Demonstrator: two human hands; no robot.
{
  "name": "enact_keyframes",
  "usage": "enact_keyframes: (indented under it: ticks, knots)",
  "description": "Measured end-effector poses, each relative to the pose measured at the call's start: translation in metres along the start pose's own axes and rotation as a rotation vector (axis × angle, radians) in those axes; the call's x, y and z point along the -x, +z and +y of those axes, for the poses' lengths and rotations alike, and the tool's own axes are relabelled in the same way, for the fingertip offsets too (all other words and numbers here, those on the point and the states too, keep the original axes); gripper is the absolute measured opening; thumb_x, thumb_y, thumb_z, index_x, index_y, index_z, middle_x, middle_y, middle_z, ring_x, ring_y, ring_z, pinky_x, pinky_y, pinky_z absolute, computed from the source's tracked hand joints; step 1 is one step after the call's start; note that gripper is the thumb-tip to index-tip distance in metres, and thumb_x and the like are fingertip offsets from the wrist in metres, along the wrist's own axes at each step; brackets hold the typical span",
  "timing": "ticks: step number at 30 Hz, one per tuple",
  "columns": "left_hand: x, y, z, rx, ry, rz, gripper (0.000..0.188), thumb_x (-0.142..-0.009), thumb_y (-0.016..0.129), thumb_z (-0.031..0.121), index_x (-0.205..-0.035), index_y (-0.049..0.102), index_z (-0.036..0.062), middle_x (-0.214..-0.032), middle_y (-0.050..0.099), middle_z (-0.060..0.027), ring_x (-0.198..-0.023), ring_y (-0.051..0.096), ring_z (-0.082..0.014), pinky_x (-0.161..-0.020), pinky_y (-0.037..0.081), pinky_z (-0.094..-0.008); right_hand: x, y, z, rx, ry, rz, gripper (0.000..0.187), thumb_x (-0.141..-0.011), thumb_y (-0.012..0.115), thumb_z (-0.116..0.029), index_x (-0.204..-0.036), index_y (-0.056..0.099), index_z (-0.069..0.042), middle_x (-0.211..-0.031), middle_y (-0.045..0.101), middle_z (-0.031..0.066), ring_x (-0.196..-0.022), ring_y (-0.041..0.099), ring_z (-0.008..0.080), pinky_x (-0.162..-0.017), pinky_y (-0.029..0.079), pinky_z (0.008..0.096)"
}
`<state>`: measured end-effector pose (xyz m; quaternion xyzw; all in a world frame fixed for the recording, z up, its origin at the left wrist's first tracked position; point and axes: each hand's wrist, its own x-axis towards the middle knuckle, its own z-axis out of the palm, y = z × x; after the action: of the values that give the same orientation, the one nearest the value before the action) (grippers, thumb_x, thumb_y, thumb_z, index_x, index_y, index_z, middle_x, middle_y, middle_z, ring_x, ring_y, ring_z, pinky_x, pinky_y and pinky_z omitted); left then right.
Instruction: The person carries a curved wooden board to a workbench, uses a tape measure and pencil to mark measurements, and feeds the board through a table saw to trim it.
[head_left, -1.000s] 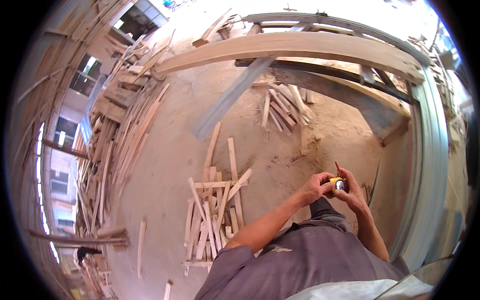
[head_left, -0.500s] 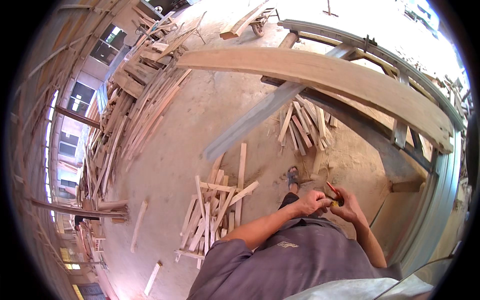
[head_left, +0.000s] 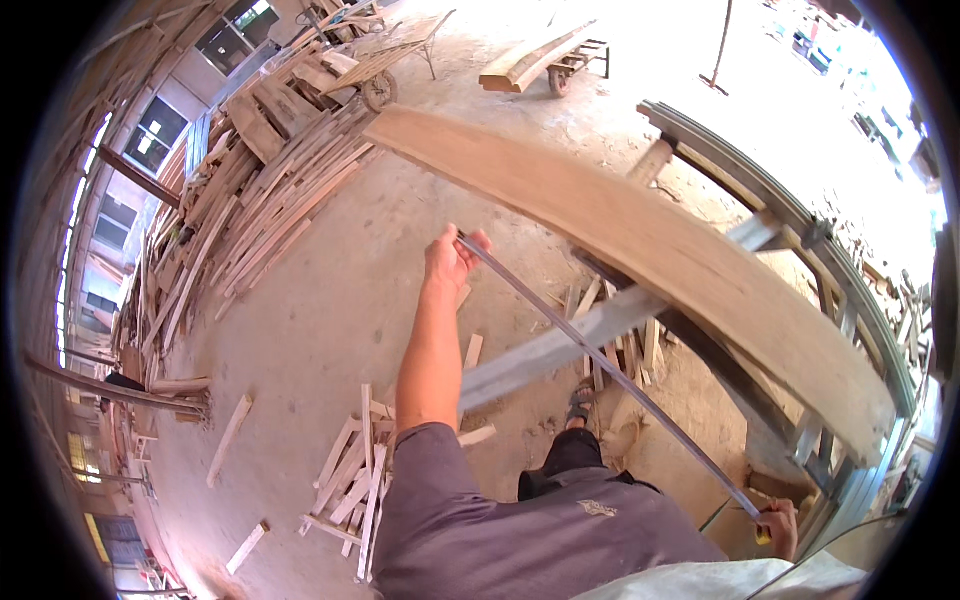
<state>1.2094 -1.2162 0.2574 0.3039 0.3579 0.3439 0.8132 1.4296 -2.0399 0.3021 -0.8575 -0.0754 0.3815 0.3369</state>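
A tape measure is drawn out in front of me, its blade (head_left: pixel 640 394) running slantwise below the long wooden plank (head_left: pixel 610 210). My left hand (head_left: pixel 450 258) is closed on the free end of the blade, close to the plank's near edge at its left part. At the lower right, my right hand (head_left: pixel 783 527) grips the tape's case, of which only a small yellow part (head_left: pixel 763 536) shows. The plank rests across a metal frame (head_left: pixel 600 325), and the blade hangs apart from it.
A heap of short wood strips (head_left: pixel 350 480) lies on the floor at the lower left, with more offcuts (head_left: pixel 645 345) under the frame. Stacked boards (head_left: pixel 250 215) line the left wall. Behind stand a wheelbarrow (head_left: pixel 378 92) and a loaded cart (head_left: pixel 545 65).
My hands were together near my waist with the tape and a red stick-like thing. The left has moved far forward and left, the right down and right, and the blade has come out between them.
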Motion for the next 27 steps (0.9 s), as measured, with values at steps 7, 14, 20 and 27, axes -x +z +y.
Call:
enact_keyframes:
  ticks: [7,14,20,27]
  knots:
    - [-0.066,0.003,-0.048,0.339,0.1,0.022,0.051,-0.106,0.047,0.036,-0.139,0.035,-0.001,-0.111,0.063,-0.0185,-0.091,0.068,-0.0298,-0.073,0.06,-0.0392,-0.238,0.205,-0.299,0.04,-0.463,-0.154,0.024,-0.077,0.069,-0.017,-0.061,0.058,-0.004,-0.054,0.051,0.0011,-0.054,0.05,0.0084,-0.048,0.039,0.0319]
    - [0.033,0.011,-0.141,0.01,0.032,0.205,0.054,-0.098,0.057,0.013,-0.144,0.033,-0.0032,-0.109,0.065,-0.0157,-0.092,0.069,-0.0241,-0.08,0.058,-0.0347,-0.373,0.305,-0.502,0.136,-0.39,-0.131,0.021,-0.08,0.068,-0.024,-0.077,0.07,-0.003,-0.07,0.068,0.0095,-0.059,0.065,0.017,-0.052,0.051,0.0368]
    - [0.083,-0.064,-0.158,-0.116,0.067,0.362,0.048,-0.093,0.055,0.004,-0.138,0.04,-0.0061,-0.1,0.068,-0.0138,-0.081,0.069,-0.021,-0.07,0.057,-0.0313,-0.377,0.342,-0.564,0.225,-0.496,-0.084,0.03,-0.073,0.065,-0.026,-0.093,0.078,-0.007,-0.088,0.073,0.0189,-0.084,0.071,0.0348,-0.076,0.056,0.0434]
    - [0.081,-0.023,-0.144,-0.299,0.131,0.302,0.049,-0.095,0.055,0.005,-0.139,0.04,-0.0086,-0.103,0.068,-0.0141,-0.08,0.07,-0.0209,-0.073,0.057,-0.0298,-0.357,0.294,-0.531,0.299,-0.472,0.04,0.027,-0.072,0.065,-0.027,-0.087,0.078,-0.008,-0.082,0.072,0.0183,-0.081,0.07,0.0341,-0.073,0.055,0.0423]
